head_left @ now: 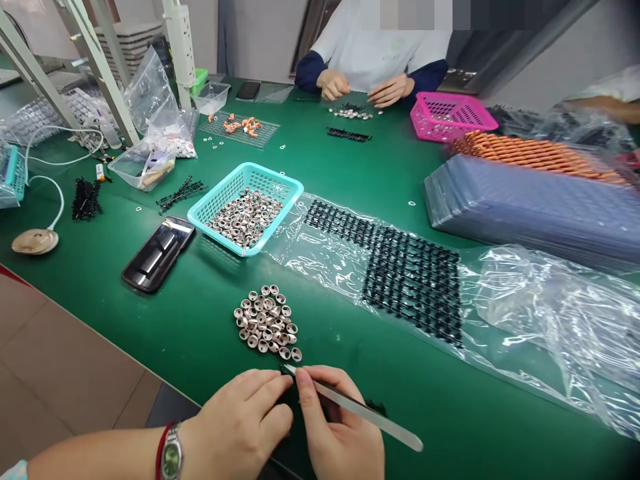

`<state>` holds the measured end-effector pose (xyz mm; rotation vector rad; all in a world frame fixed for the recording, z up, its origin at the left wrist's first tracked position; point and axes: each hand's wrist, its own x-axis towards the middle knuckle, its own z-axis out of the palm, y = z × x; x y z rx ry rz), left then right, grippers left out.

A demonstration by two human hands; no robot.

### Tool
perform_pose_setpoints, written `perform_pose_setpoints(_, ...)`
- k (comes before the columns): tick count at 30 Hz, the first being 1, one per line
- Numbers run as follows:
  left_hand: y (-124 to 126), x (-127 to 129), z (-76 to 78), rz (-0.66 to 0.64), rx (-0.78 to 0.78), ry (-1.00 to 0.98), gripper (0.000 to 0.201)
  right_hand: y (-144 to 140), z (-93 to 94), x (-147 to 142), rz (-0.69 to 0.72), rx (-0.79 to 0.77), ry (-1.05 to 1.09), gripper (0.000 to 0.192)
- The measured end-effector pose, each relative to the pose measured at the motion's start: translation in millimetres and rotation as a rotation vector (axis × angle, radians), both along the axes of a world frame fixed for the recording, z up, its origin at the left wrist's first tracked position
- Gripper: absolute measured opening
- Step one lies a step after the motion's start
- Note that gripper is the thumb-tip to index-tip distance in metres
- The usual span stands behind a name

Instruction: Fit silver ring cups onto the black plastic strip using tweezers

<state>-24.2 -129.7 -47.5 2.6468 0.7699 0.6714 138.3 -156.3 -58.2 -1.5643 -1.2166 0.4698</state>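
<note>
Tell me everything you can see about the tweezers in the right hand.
The tweezers are slim, silvery and look like metal, with a long flat body narrowing to a fine point. The right hand pinches them near the tip, and the wide end sticks out to the right over the green table. They lie at a shallow slant. The tip sits by the left hand fingertips, just below the heap of small metal rings.

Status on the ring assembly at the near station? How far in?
Done: nothing finished shows near the hands. In hand: right hand holds tweezers, tip at a black strip that the left hand pinches, just below the loose ring pile. Left: that pile, the teal basket of rings, and a bagged sheet of black parts. Looks early.
</note>
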Motion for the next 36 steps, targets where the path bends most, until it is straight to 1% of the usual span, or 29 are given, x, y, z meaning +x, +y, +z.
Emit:
perform_pose_setpoints(4, 1.3, -0.6, -0.8, -0.01, 0.03, 0.011, 0.027, -2.0, -3.4, 0.5, 0.005, -0.042, 0.024, 0.015)
perform_pose_setpoints(9, 3.0, -0.6, -1.7, -0.021, 0.07, -0.006, 0.028, -5.7, -8.2, 3.5, 0.026, -0.171, 0.069, 0.019)
perform_pose_setpoints(15, 3.4, -0.5, 0.6, -0.012, 0.067, -0.013, 0.031, -9.8, -11.1, 3.9, 0.007, -0.199, 0.068, 0.018)
perform_pose_setpoints(20, 4.4, -0.9, 0.1, -0.03, 0.055, 0.006, 0.028, -4.3, -2.8, 0.5, -0.012, -0.168, 0.06, 0.017)
perform_pose_setpoints(24, 4.9, -0.3, -0.4, -0.034, 0.033, 0.018, 0.025, 3.4, 7.6, -3.3, 0.0, -0.112, 0.112, 0.015)
perform_pose_setpoints(26, 5.2, 0.1, 0.4, -0.035, 0.021, 0.001, 0.026, 5.1, 10.3, -4.2, 0.01, -0.108, 0.137, 0.015)
perform_pose_setpoints(29, 5.9, 0.0, 1.2, -0.021, 0.011, -0.027, 0.025, 1.7, 10.1, -2.1, -0.021, -0.147, 0.23, 0.019)
perform_pose_setpoints(32, 9.3, -2.4, 1.6, 0.004, 0.01, -0.027, 0.024, -7.5, 6.5, 5.6, -0.063, -0.182, 0.353, 0.022)
perform_pose_setpoints(36, 21.1, -7.2, 7.5, -0.002, 0.013, -0.02, 0.021, -18.9, 0.3, 23.6, -0.228, -0.15, 0.441, 0.026)
